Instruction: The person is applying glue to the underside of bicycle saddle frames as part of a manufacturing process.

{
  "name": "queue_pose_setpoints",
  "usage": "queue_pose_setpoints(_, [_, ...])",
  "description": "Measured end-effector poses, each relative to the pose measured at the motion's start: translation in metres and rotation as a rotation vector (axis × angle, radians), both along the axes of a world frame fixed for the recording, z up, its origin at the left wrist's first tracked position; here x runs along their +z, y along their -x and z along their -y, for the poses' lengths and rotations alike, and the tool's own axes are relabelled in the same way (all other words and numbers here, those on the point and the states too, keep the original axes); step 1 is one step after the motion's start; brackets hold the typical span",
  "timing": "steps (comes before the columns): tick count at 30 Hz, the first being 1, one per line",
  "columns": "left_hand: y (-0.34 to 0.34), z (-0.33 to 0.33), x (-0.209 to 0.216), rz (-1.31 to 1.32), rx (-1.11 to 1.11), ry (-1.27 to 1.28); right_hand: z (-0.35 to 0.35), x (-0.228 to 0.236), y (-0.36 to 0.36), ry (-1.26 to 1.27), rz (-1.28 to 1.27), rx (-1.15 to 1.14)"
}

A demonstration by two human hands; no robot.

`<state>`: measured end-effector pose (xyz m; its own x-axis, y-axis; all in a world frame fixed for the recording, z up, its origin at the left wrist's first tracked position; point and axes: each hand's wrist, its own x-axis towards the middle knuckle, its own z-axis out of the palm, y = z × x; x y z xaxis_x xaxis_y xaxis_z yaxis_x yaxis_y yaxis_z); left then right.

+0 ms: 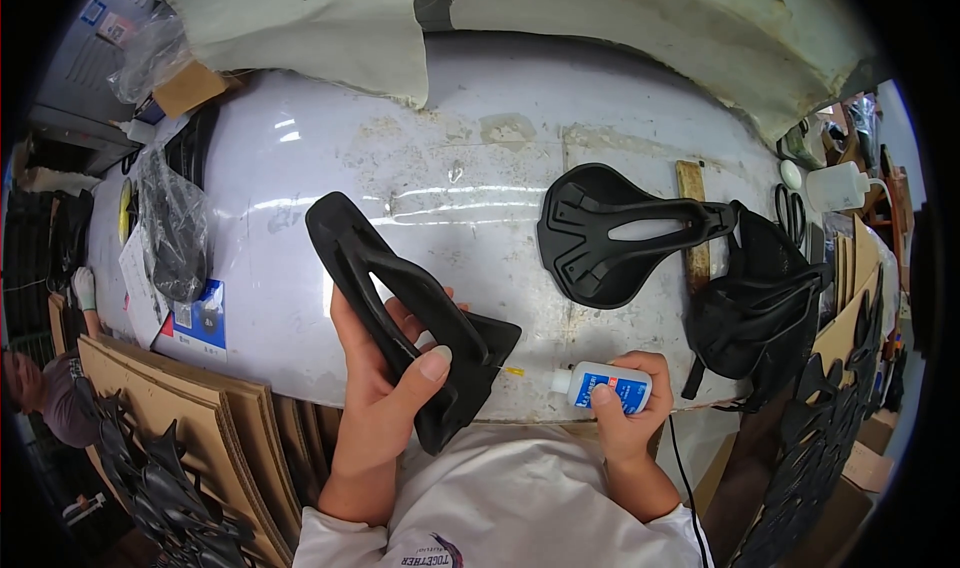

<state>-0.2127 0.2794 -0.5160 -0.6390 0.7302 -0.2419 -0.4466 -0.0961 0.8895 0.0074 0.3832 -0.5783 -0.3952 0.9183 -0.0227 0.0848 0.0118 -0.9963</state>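
My left hand (pixel 372 393) grips a black bicycle saddle (pixel 440 333), tilted on its side above the table's front edge, with the thumb pressed on it and the other fingers behind. In my right hand (pixel 632 430) is a small white glue bottle (pixel 612 388) with a blue label, its spout pointing left at the saddle. A thin needle tip with a yellow base (pixel 515 371) lies between the bottle's spout and the saddle's edge. Farther right, a second black saddle (pixel 590 273) rests on the table, its ribbed side up and its narrow end across a wooden strip (pixel 690 183).
Black covers or shells (pixel 750 318) are heaped at the right table edge. A plastic-wrapped black saddle (pixel 175 228) lies at the left. Cardboard sheets (pixel 180 388) stand at the lower left, near another person (pixel 68 403). Pale sheeting (pixel 640 28) hangs over the back; a white bottle (pixel 838 186) stands far right.
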Motion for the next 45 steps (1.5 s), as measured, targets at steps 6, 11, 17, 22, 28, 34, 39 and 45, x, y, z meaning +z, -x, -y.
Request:
queue_pose_setpoints(6, [-0.001,0.0,0.001,-0.021,-0.005,0.007,0.0,0.001,0.002,-0.013,0.026,0.001])
queue_pose_setpoints(11, [-0.004,-0.002,0.003,-0.033,-0.009,0.002,-0.001,0.001,-0.001,-0.149,0.079,0.011])
queue_pose_setpoints(17, [-0.005,-0.002,0.002,-0.04,-0.014,-0.008,0.0,0.012,-0.003,-0.403,0.128,0.099])
queue_pose_setpoints(22, [-0.006,-0.003,0.003,-0.036,-0.008,-0.005,0.004,0.015,-0.006,-0.345,0.173,0.129])
queue_pose_setpoints(28, [-0.005,-0.001,0.001,-0.062,-0.013,-0.007,0.0,0.014,-0.003,-0.433,0.117,0.111])
queue_pose_setpoints(34, [-0.006,-0.001,0.0,-0.054,-0.006,-0.01,0.0,0.015,-0.002,-0.438,0.117,0.112])
queue_pose_setpoints(39, [-0.006,0.0,0.001,-0.045,-0.009,-0.006,-0.001,0.016,-0.001,-0.426,0.101,0.113])
queue_pose_setpoints(45, [-0.005,-0.001,0.0,-0.052,-0.021,-0.024,0.0,0.014,-0.001,-0.426,0.105,0.104])
